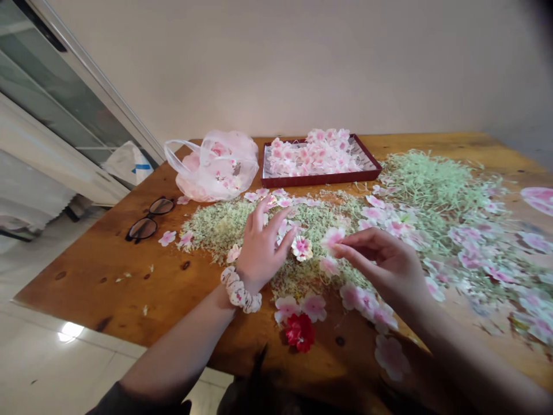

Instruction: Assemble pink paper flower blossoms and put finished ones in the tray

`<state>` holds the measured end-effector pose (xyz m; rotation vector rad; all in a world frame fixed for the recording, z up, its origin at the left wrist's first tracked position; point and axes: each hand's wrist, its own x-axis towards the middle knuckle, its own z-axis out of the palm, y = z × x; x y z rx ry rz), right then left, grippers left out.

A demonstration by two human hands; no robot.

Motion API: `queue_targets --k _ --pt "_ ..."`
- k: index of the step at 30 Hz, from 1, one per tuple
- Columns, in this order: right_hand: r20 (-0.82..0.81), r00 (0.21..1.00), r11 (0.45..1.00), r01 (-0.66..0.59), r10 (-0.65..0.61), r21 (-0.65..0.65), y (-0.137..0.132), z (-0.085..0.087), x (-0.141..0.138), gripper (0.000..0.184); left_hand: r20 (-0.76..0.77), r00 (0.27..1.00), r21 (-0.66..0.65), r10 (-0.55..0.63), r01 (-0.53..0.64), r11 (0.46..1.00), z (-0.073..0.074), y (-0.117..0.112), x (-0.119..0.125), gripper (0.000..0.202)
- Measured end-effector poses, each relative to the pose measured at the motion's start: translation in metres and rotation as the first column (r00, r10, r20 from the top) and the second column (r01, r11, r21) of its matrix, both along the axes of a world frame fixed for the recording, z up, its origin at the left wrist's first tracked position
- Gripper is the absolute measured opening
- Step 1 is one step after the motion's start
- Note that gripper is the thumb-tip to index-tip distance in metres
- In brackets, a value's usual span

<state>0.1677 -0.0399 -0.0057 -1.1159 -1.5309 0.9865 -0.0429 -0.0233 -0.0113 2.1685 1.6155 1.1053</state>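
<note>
My right hand point(380, 259) pinches a pink-and-white artificial flower petal piece point(333, 238) between thumb and fingertips, above the middle of the table. My left hand point(264, 245) hovers over the pale green bits with its fingers apart and holds nothing that I can see. Close to its thumb lies a cream flower with a pink centre point(302, 248). Small pale green pieces point(220, 225) are spread under and around both hands. Nearer to me, a red flower point(300, 332) lies beside pink petal pieces point(313, 306).
A dark red tray point(322, 180) at the back holds pink flowers. Left of it stands a translucent bag point(216, 167) with pink flowers inside. Glasses point(143, 228) lie at the table's left. A green stem heap point(436, 178) and scattered petal pieces point(470, 253) cover the right.
</note>
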Motion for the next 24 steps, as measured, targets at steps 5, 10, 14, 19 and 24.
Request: queue_targets --k 5,10,14,19,24 --pt "-0.022 0.999 0.996 -0.05 0.048 -0.067 -0.002 0.0 -0.002 0.021 0.365 0.879 -0.216 -0.306 0.4 0.891 0.001 -0.009 0.007 0.033" --pt "0.087 0.984 0.986 -0.147 0.153 -0.072 -0.004 -0.003 -0.003 0.029 0.572 0.783 -0.26 -0.244 0.455 0.852 0.0 -0.014 0.015 0.019" --pt "0.199 0.969 0.989 -0.142 0.149 -0.049 -0.005 -0.003 -0.003 0.038 0.614 0.769 -0.273 -0.177 0.418 0.867 0.004 -0.014 0.014 0.014" --pt "0.172 0.976 0.991 -0.131 0.129 0.0 -0.005 -0.003 -0.004 0.018 0.552 0.79 -0.207 -0.264 0.437 0.875 0.005 -0.018 0.018 0.023" --pt "0.28 0.95 0.988 -0.152 0.142 0.015 -0.004 -0.006 -0.004 0.012 0.311 0.912 -0.106 -0.269 0.314 0.944 0.004 -0.022 0.022 0.015"
